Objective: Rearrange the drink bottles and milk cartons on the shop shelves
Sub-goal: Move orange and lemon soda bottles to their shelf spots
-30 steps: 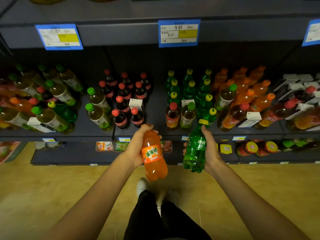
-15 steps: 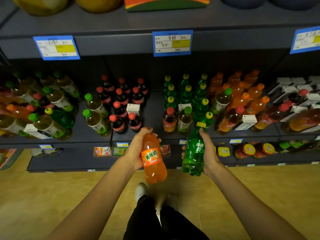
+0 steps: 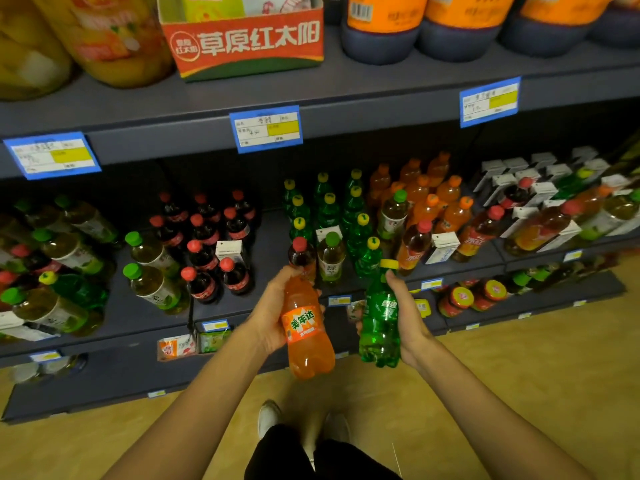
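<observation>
Before the crowded shelf edge, hands grip an orange bottle and a green bottle.

orange bottle: glossy clear plastic, paper-like label | green bottle: glossy plastic | shelf: matt | floor: smooth

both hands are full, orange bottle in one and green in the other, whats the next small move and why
Probably lift the green bottle in the right hand forward into the yellow-capped green row just above it. That row sits nearest, and it looks like the same drink. The left hand can then carry the orange bottle to the orange group further right.
</observation>
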`<state>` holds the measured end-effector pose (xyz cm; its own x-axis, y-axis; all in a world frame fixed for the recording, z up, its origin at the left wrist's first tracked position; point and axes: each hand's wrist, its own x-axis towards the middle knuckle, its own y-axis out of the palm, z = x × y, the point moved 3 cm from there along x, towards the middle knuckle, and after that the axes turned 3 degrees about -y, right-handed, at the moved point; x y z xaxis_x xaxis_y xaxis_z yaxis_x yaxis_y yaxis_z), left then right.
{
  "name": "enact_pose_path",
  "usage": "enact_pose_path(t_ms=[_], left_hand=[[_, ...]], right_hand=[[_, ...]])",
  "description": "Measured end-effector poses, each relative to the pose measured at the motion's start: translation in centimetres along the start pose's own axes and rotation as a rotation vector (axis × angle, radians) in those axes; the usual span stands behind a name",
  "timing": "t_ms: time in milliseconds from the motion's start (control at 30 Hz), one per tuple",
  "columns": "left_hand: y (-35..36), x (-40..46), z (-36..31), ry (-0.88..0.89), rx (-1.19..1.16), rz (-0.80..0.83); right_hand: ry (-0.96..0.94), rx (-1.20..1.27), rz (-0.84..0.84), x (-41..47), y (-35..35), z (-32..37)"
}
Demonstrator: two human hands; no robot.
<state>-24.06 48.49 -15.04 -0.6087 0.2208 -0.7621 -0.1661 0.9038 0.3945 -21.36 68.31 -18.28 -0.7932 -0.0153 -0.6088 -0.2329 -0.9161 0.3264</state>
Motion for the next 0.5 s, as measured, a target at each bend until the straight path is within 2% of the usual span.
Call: enact_pose_path(t_ms=[500], left_hand=[[-1.7,-2.0,1.2,-0.05,-0.008,-0.019]], right_hand=[[0.052,0.031,0.028,-0.2,1.7,-1.9]])
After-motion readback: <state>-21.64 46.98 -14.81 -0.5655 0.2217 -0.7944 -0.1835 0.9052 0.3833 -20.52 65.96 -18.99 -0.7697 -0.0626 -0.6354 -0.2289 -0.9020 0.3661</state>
